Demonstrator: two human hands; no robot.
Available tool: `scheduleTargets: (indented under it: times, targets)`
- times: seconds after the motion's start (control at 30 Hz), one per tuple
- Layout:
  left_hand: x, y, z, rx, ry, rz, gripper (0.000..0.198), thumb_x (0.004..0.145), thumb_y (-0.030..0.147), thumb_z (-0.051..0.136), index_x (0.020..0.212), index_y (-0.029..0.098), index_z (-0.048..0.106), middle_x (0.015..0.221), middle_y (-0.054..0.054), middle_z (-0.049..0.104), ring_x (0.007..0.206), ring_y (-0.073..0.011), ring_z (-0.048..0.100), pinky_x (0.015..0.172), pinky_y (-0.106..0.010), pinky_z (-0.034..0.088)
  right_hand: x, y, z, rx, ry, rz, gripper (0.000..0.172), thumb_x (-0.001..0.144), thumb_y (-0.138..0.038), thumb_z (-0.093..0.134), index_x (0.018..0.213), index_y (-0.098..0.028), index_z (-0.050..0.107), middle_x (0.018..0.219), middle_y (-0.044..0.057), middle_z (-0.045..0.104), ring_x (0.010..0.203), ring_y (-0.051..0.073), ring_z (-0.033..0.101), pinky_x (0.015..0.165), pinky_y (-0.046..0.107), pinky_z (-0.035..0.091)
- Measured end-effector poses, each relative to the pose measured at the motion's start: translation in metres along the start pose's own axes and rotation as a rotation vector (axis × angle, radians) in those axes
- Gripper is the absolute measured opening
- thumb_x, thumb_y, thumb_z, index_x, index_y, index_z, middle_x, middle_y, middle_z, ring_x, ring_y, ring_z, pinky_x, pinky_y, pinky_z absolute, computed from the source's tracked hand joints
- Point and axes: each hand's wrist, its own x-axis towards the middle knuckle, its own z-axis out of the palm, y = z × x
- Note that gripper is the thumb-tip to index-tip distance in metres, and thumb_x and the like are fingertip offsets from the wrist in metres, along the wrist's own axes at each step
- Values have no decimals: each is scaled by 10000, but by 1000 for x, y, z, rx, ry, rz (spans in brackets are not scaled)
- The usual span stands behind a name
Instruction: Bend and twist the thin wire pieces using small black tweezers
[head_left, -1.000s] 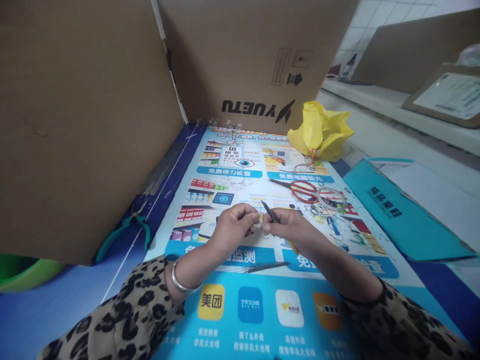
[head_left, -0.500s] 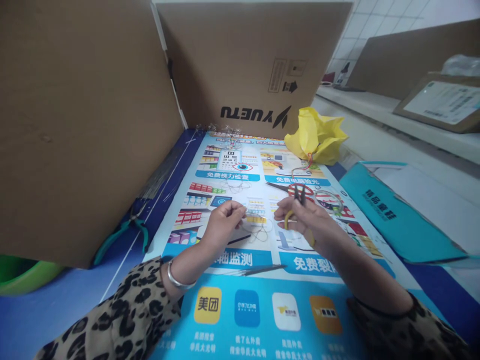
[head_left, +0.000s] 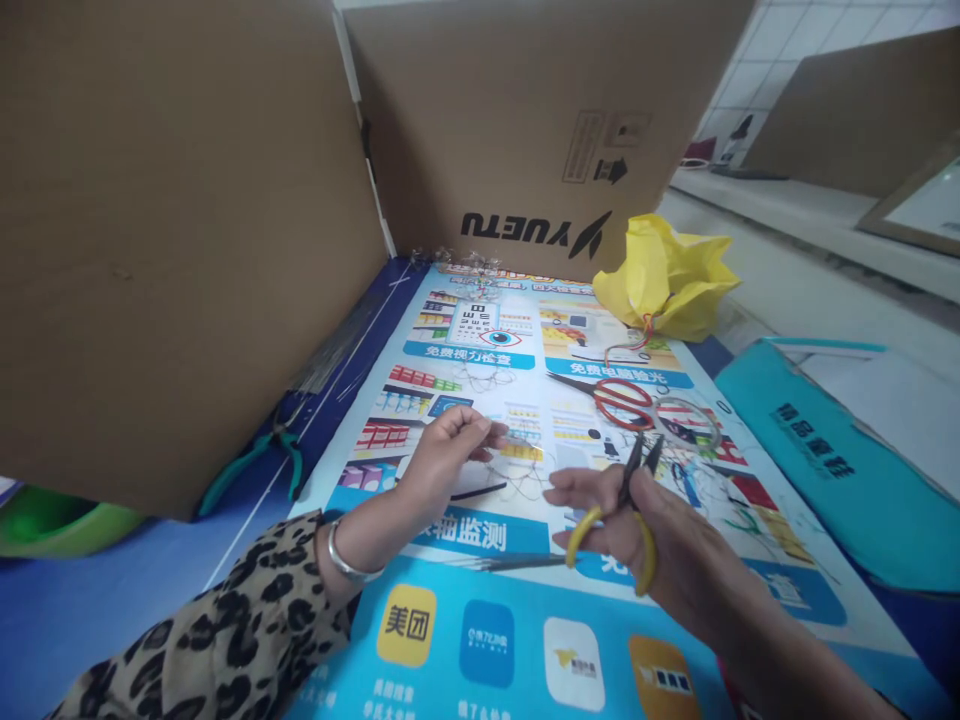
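Observation:
My left hand [head_left: 456, 455] is closed in a pinch over the middle of the printed poster sheet, its fingertips on thin wire [head_left: 517, 482] that curls in fine loops to the right. To the right, my right hand [head_left: 671, 525] has its fingers around yellow-handled pliers [head_left: 646, 555]. Their dark jaws point up and stand slightly apart, away from the wire. Red-handled scissors [head_left: 624, 402] lie beyond that hand, beside a clear ring-shaped coil [head_left: 688, 424]. Below both hands lies a bundle of thin straight wires [head_left: 517, 563].
Tall cardboard panels [head_left: 540, 120] wall off the left and back. Teal-handled pliers [head_left: 251, 465] and a green bowl [head_left: 71, 530] are at the left. A crumpled yellow bag [head_left: 667, 275] and a teal box lid [head_left: 802, 460] stand right. Loose wire loops [head_left: 484, 375] lie ahead.
My right hand has drawn back toward me with the pliers, and the jaws now tilt right. The view has swung left, shifting the surroundings rightward. My left hand keeps its pinch.

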Motion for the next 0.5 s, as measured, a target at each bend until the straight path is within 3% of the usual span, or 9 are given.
scheduleTargets:
  times: [0.07,0.2,0.33,0.5]
  targets:
    - [-2,2,1,-34,-16,-16,201,821,353,532,763,166,485,889,-71,673,782,-151,632,675,-266,449,-3,5,7,82,-89,70,335,908,-418,290,769,-200,503,946,90,618,921,224,579,799,438,438]
    - [-4,6,6,-61,-23,-51,213,825,362,532,772,170,455,854,-70,684,742,-155,648,622,-251,451,-5,18,18,129,-82,196,349,910,-449,269,758,-197,457,645,15,574,592,173,595,644,382,450]
    - [-5,7,8,-58,-25,-50,212,827,359,531,778,173,444,864,-69,688,747,-159,656,602,-243,455,-6,22,26,-48,-88,326,387,895,-493,295,730,-180,450,571,-8,535,480,143,560,517,292,408]
    - [-7,7,9,-6,-66,-30,197,829,344,529,774,169,458,848,-60,691,729,-145,653,597,-233,450,-10,13,28,-354,-163,379,355,893,-478,332,739,-177,443,535,-16,552,462,83,507,506,220,351]
